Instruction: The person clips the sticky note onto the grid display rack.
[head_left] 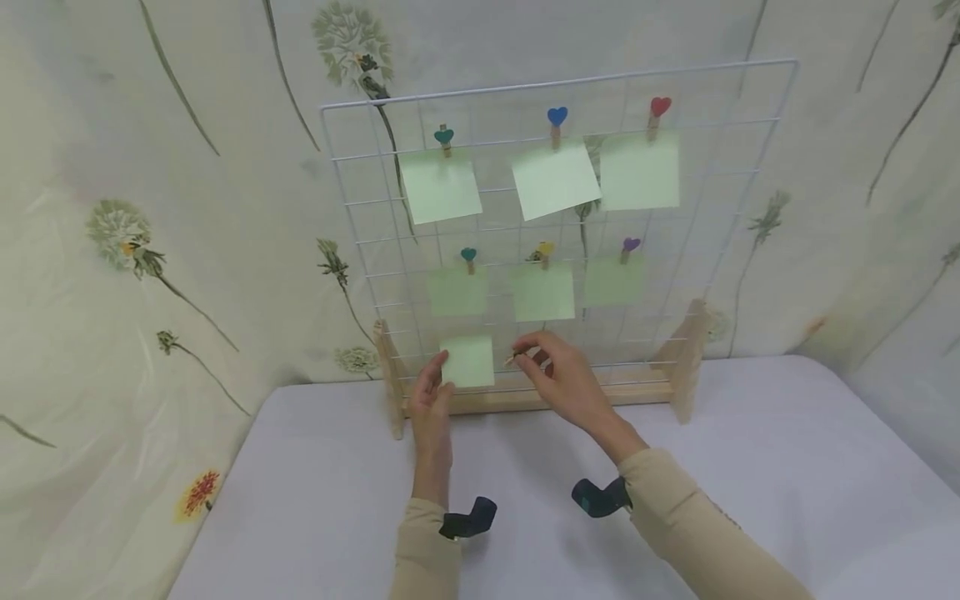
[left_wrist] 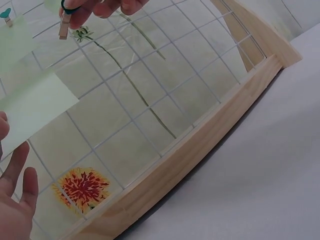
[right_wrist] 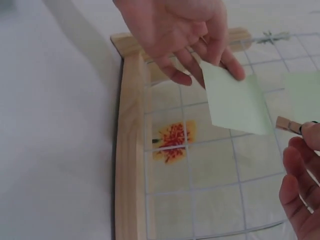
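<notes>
My left hand pinches a pale green paper note by its left edge, thumb in front, against the lower left of a white wire grid. In the right wrist view the note hangs tilted from the fingertips. A small wooden clothespin with a dark green top is pinched between the thumb and fingers of my right hand. Its bare wooden end points toward the note, a short gap apart, as the right wrist view shows.
Two rows of green notes hang on the grid from heart-topped clothespins, among them a blue one, a red one and a purple one. A wooden stand holds the grid on a white table, before a flower-patterned cloth.
</notes>
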